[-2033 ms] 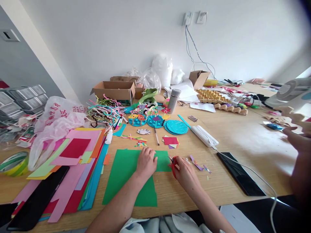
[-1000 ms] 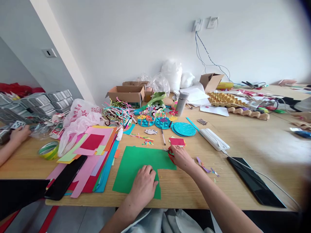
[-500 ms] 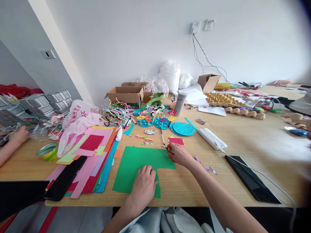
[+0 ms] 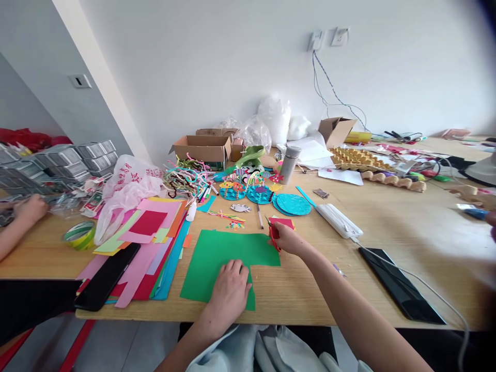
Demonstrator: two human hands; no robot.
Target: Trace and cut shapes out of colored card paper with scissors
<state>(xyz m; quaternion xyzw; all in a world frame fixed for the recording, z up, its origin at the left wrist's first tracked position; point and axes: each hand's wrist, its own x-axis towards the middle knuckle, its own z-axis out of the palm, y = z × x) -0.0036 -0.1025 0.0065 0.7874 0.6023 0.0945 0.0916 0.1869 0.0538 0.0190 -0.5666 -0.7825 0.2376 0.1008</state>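
My left hand point(image 4: 231, 287) rests palm down on a sheet of green paper point(image 4: 225, 245), with its fingers lying on the sheet. A rectangular piece is absent from the lower right of this sheet. My right hand point(image 4: 287, 238) grips a pair of scissors point(image 4: 275, 239) with red handles at the sheet's upper right corner. The blades point away from me, up and to the left. Just beyond that hand lie small red and yellow papers point(image 4: 282, 222). A thin pen or brush point(image 4: 259, 216) lies behind the green sheet, near several scattered paper bits point(image 4: 235, 226).
Coloured papers with a black phone point(image 4: 108, 276) on them lie left, beside yellow-green tape point(image 4: 79, 235). Blue discs point(image 4: 292, 204), paper fish crafts point(image 4: 251, 178) and a grey bottle point(image 4: 290, 165) stand behind. A white power strip point(image 4: 340, 221) and a tablet point(image 4: 401, 284) lie right. Another person's hand point(image 4: 31, 209) is far left.
My right hand has turned the scissors, so their blades now point more away from me instead of left. My left hand stays on the green paper. The view has shifted slightly.
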